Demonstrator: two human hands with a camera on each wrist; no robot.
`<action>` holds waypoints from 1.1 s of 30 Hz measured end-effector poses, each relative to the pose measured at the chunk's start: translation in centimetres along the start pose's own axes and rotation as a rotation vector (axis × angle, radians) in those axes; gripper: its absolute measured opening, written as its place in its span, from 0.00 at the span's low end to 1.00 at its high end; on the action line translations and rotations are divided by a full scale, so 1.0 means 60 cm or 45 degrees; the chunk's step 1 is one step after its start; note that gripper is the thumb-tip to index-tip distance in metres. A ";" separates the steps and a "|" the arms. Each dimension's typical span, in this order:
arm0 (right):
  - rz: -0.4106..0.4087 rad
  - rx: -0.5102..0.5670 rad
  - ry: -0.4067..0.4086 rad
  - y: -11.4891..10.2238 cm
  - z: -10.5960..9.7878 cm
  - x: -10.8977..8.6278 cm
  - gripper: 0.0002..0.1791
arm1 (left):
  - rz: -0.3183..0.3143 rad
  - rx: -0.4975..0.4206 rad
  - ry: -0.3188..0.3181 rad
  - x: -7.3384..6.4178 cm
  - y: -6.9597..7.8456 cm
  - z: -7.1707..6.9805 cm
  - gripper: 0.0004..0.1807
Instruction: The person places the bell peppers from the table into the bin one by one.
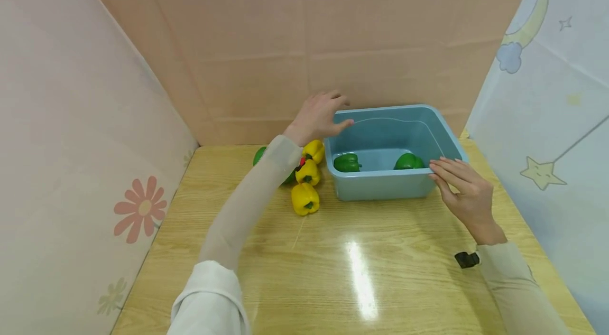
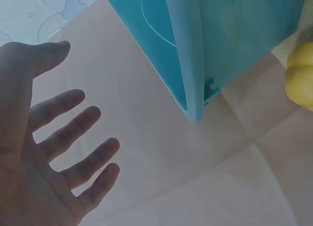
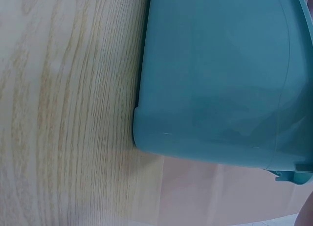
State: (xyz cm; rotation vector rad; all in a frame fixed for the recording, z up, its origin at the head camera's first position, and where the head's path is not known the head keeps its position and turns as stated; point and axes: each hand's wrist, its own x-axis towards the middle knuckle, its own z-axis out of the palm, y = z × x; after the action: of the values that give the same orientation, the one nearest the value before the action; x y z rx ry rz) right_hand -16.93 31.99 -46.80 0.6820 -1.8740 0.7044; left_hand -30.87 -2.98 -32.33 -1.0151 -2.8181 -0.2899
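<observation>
A blue plastic bin [image 1: 385, 188] stands on the table with two green bell peppers inside, one at the left [image 1: 347, 163] and one at the right [image 1: 408, 161]. My left hand [image 1: 320, 117] is at the bin's back left corner, above its rim. Its fingers [image 2: 73, 133] are spread and hold nothing in the left wrist view. At the front right corner, my right hand [image 1: 463, 189] grips the bin's rim, fingers over the top and thumb lower on the outside. Only a sliver of that hand shows in the right wrist view.
Left of the bin are several yellow bell peppers [image 1: 305, 199]. Green peppers [image 1: 259, 155] are partly hidden behind my left sleeve. A tan cloth wall [image 1: 266, 23] rises behind the bin, and printed cloth walls stand at both sides of the wooden table [image 1: 304, 282].
</observation>
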 end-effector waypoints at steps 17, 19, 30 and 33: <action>-0.002 0.021 0.008 -0.005 0.004 -0.006 0.22 | -0.104 -0.059 0.022 -0.037 -0.052 -0.010 0.31; -0.006 0.019 0.011 -0.005 0.004 -0.005 0.22 | -0.117 -0.082 0.029 -0.041 -0.058 -0.013 0.31; -0.011 0.030 0.040 -0.007 -0.001 0.001 0.22 | -0.137 -0.098 0.080 -0.063 -0.088 -0.013 0.28; -0.013 0.029 0.037 -0.006 0.001 0.000 0.22 | -0.152 -0.076 0.083 -0.067 -0.095 -0.011 0.28</action>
State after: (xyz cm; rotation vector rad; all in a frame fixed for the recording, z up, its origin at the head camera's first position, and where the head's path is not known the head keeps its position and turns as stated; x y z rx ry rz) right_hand -16.71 31.73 -46.75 0.6914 -1.8373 0.7264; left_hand -31.42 -9.91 -33.20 -0.8331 -2.8310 -0.4141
